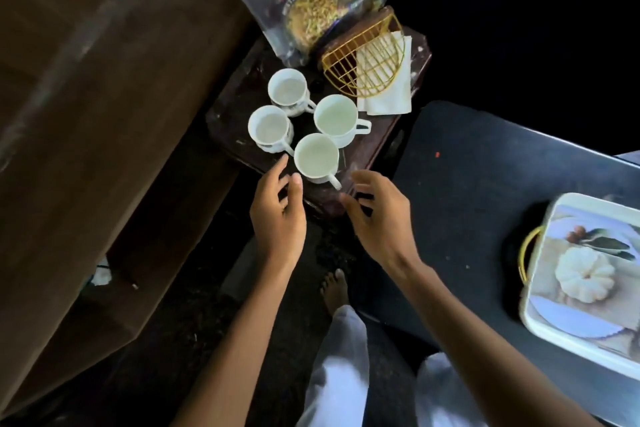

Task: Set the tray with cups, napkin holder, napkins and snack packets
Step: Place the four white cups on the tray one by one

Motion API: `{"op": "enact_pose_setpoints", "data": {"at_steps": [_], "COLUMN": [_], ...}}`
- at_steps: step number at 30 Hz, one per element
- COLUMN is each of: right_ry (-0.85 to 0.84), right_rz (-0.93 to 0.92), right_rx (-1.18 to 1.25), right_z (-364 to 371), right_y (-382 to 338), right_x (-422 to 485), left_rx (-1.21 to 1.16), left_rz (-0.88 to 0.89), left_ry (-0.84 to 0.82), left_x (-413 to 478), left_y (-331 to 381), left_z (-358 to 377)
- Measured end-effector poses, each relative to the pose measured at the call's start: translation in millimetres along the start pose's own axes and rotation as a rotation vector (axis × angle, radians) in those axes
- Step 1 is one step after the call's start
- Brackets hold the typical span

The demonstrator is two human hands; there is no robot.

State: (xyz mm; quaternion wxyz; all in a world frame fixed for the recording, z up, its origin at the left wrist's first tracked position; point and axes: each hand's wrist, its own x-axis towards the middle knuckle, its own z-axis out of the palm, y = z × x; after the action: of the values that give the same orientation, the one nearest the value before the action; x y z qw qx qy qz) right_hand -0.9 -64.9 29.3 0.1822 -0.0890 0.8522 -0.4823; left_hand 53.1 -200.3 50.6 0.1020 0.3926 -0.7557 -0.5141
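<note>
Several white cups stand together on a small dark side table (pixel 363 156); the nearest cup (pixel 317 157) has its handle pointing toward me. Behind them a gold wire napkin holder (pixel 360 62) lies over white napkins (pixel 391 97). A clear bag of snack packets (pixel 304 0) leans at the table's far end. The white tray (pixel 540 322) with a pumpkin picture and a yellow handle rests on a black surface at the right edge. My left hand (pixel 278 215) hovers open just left of the nearest cup. My right hand (pixel 379 218) hovers open just right of it. Neither touches it.
A brown wooden cabinet (pixel 104 97) fills the left side. The black surface (pixel 485 201) under the tray stretches from the side table to the right. My bare foot (pixel 334 288) and white trouser legs show below on a dark floor.
</note>
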Motion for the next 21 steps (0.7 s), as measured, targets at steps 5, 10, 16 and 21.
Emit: {"op": "enact_pose_setpoints", "data": {"at_steps": [5, 10, 16, 21], "right_ry": [0.033, 0.121, 0.135, 0.146], "right_rz": [0.033, 0.043, 0.061, 0.053], "right_rx": [-0.007, 0.043, 0.106, 0.056], "right_z": [31.1, 38.3, 11.6, -43.3], "right_y": [5.0, 10.3, 17.6, 37.4], "right_x": [12.6, 17.8, -8.5, -61.1], "left_rx": [-0.076, -0.148, -0.205, -0.168], "left_rz": [-0.007, -0.027, -0.087, -0.099], "left_ry": [-0.058, -0.022, -0.007, -0.132], "left_x": [5.7, 5.3, -9.0, -47.5], "left_y": [-4.6, -10.7, -10.1, 0.5], "left_z": [3.9, 6.7, 11.5, 34.2]}}
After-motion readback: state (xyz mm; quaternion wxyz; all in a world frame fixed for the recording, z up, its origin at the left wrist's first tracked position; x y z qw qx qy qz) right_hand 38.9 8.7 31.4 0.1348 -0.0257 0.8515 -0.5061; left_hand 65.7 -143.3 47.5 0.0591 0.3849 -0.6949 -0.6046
